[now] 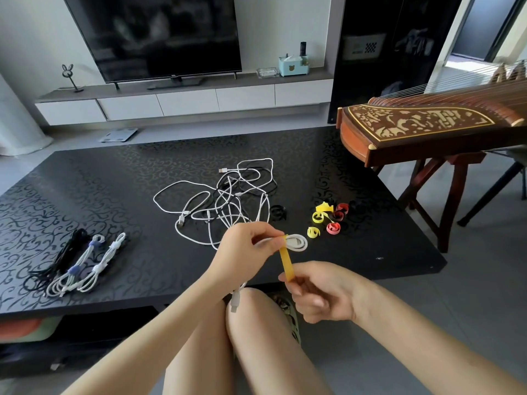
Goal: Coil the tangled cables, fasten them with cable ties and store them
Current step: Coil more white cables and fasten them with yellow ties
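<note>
Over the near edge of the table (370, 252), mid-fastening: pinching a small coiled white cable (298, 243) in the left hand (251, 246), pulling a yellow tie (286, 263) taut from it between thumb and fingers of the right hand (319, 292). Next, probably: wrap the strip round the coil, press it closed without loosening the loops. Then over to the finished bundles (82, 263) at left, and back to the tangled cables (228, 195) mid-table, just left of the spare ties (328, 220).

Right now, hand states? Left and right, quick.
Left hand: grips the coiled white cable with one end of the yellow cable tie against it.
Right hand: pinches the tie's free end.
</note>
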